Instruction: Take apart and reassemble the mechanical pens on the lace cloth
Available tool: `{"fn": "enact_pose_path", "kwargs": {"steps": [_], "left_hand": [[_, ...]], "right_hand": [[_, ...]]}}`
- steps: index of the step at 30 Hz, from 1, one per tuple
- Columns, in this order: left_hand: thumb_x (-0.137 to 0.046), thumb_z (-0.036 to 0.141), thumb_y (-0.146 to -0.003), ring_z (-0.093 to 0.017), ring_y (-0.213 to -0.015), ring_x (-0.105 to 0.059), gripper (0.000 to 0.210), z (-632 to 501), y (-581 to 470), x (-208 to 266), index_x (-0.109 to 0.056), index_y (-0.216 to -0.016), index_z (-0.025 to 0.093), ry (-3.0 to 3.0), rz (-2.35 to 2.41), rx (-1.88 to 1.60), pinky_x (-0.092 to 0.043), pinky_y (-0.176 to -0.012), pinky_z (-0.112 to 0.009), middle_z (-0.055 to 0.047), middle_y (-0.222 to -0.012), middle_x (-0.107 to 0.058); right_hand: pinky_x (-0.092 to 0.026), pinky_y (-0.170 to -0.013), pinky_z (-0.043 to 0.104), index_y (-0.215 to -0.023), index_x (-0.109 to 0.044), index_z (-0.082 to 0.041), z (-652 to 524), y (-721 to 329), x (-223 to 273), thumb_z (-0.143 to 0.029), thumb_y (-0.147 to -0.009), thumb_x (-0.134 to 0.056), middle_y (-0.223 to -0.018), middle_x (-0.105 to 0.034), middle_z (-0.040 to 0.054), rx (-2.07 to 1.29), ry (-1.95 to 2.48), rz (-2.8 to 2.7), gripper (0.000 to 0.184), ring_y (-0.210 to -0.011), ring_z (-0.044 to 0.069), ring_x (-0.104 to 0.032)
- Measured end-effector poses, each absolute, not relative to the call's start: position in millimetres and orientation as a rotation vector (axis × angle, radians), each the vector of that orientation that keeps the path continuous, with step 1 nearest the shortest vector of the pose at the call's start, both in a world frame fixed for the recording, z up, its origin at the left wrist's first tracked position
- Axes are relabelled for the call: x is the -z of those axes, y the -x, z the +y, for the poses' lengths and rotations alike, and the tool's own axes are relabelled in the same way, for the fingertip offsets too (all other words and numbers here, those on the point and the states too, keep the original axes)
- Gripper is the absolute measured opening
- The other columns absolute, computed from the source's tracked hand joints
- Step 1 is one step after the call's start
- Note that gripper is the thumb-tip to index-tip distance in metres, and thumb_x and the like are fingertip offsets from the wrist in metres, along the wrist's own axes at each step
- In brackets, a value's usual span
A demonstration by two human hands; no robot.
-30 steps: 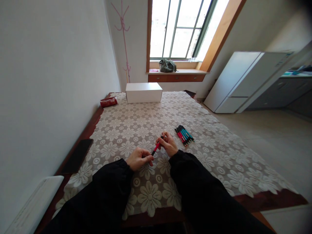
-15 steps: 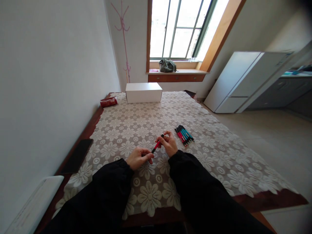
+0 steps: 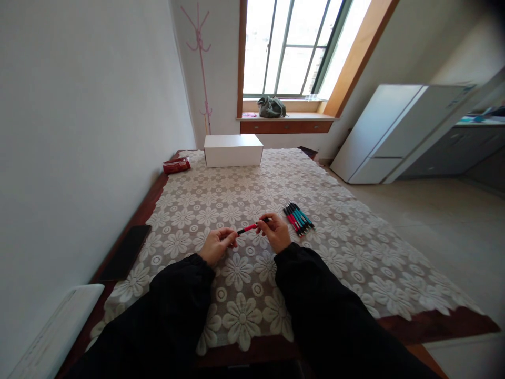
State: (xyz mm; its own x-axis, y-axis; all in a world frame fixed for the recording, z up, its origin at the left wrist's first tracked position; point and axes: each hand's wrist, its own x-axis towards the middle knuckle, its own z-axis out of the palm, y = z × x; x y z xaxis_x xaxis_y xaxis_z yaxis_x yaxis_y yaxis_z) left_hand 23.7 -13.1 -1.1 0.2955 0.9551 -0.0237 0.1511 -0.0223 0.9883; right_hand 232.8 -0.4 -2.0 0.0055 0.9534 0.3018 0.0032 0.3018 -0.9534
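Note:
A red and black pen [image 3: 248, 229] is stretched between my two hands, above the flowered tablecloth. My left hand [image 3: 216, 245] pinches its black end on the left. At the other end, my right hand [image 3: 275, 231] has thumb and fingers closed around the dark part. Just right of my right hand lies a row of several pens [image 3: 299, 218], red and black ones on the left, teal and black ones on the right. They rest side by side on the cloth.
A white box [image 3: 233, 151] stands at the table's far end, with a dark red packet [image 3: 176, 166] to its left. By the left wall lies a flat black object [image 3: 125, 252]. Nearer is a long white item [image 3: 59, 329]. The lace tablecloth [image 3: 335, 263] covers the wooden table.
The pen has turned from steeply slanted to nearly level. My left hand has moved up and left with its end, while my right hand has shifted only slightly.

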Motion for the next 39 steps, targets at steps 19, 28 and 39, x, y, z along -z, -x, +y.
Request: {"fn": "enact_pose_path", "kwargs": {"steps": [19, 28, 39], "left_hand": [[-0.068, 0.052, -0.075, -0.015, -0.067, -0.064, 0.057, -2.8, -14.2, 2.8, -0.057, -0.114, 0.012, -1.339, 1.109, -1.005, -0.051, -0.067, -0.027, -0.008, -0.079, -0.072], [-0.066, 0.048, -0.078, -0.013, -0.065, -0.062, 0.043, -2.9, -12.6, 5.5, -0.062, -0.104, 0.013, -1.476, 1.084, -0.929, -0.048, -0.064, -0.026, -0.006, -0.076, -0.071], [-0.065, 0.047, -0.079, -0.013, -0.065, -0.062, 0.038, -1.8, -12.0, 9.2, -0.065, -0.098, 0.014, -1.487, 1.054, -0.935, -0.048, -0.064, -0.024, -0.006, -0.075, -0.070]], "right_hand": [[-0.038, -0.067, 0.027, -0.111, -0.055, -0.021, 3.4, -254.2, -8.7, -0.030, -0.088, -0.050, -0.080, -0.068, 0.0040, -0.206, 1.889, -2.288, 0.025, -0.075, 0.020, -0.063], [-0.039, -0.079, 0.033, -0.084, -0.065, -0.020, 22.0, -312.5, -7.2, -0.041, -0.087, -0.052, -0.096, -0.064, 0.0097, 0.134, 2.280, -2.028, 0.025, -0.096, 0.025, -0.058], [-0.039, -0.089, 0.037, -0.076, -0.065, -0.019, 37.2, -339.9, 18.5, -0.040, -0.081, -0.059, -0.124, -0.054, 0.0070, 0.173, 2.181, -1.816, 0.022, -0.110, 0.027, -0.048]]}}
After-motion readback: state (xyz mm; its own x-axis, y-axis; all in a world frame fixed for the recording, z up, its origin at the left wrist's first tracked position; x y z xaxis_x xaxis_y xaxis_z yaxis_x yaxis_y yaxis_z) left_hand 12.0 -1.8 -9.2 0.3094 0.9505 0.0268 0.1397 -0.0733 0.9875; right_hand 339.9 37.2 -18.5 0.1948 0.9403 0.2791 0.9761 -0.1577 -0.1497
